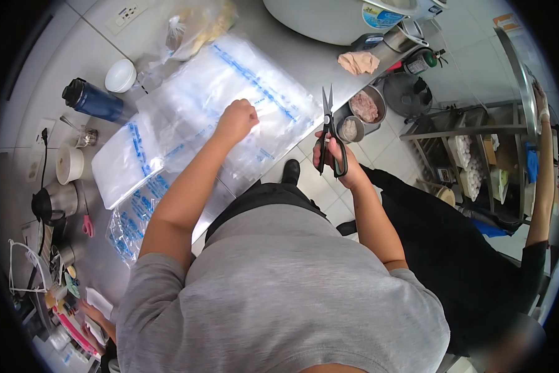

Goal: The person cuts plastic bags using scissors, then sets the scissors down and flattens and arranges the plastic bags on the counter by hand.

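Observation:
Black-handled scissors [330, 121] are in my right hand [341, 160], blades slightly apart and pointing up in the view, beyond the counter's edge. My left hand [237, 121] is closed above a stack of clear plastic bags [198, 87] with blue print; whether its fingers pinch anything is hidden. The bags lie flat on the steel counter. Another stack of folded bags [119, 163] lies to the left, and a crumpled clear wrapper with blue print [134, 217] is below it.
A blue bottle [99, 102], white bowls [121, 76] and pink-handled scissors [88, 225] stand or lie at left. A large pot [317, 18], a cloth [358, 62] and bowls of meat [365, 107] are toward upper right. Co-worker in black [453, 261] is at right; another's hands show lower left.

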Motion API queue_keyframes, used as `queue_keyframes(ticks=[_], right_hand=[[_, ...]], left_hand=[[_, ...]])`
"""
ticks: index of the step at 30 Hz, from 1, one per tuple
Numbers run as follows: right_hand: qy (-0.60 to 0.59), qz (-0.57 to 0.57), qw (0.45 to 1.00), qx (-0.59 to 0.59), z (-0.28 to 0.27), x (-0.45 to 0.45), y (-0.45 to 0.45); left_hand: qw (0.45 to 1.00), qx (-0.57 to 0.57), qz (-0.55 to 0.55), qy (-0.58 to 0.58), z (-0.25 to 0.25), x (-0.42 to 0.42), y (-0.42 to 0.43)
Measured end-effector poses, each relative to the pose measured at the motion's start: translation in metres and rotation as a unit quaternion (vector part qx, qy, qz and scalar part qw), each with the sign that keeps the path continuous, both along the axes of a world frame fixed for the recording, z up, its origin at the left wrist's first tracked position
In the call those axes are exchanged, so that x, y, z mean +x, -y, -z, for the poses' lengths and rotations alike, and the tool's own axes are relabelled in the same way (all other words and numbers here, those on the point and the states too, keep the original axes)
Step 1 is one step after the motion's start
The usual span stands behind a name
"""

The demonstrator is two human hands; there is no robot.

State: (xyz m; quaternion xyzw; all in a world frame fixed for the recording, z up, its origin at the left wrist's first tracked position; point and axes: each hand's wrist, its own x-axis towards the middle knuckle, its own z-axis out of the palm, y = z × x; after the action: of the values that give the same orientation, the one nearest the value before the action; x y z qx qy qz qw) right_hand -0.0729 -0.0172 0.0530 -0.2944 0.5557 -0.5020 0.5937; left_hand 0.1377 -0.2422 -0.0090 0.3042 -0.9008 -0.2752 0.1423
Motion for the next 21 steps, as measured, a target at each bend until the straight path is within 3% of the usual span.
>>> queue_keyframes(ticks=[7,10,15,19,21], right_hand=[[0.039,-0.101,0.994,0.028,0.001,0.011,-0.008],[0.071,-0.185,0.979,0.041,0.01,0.019,0.001],[0.135,-0.202,0.967,0.075,0.029,0.021,0.028],[0.109,-0.199,0.971,0.073,0.014,0.017,0.041],[0.117,-0.226,0.965,0.062,0.007,0.012,0.038]], left_hand=[[0.983,0.163,-0.079,-0.03,-0.008,0.003,0.013],[0.981,0.169,-0.077,-0.06,-0.009,0.002,0.008],[0.989,0.119,-0.07,-0.054,-0.015,-0.001,0.003],[0.999,0.017,-0.016,-0.044,-0.019,-0.002,0.002],[0.999,0.018,-0.016,-0.042,-0.02,-0.003,-0.001]])
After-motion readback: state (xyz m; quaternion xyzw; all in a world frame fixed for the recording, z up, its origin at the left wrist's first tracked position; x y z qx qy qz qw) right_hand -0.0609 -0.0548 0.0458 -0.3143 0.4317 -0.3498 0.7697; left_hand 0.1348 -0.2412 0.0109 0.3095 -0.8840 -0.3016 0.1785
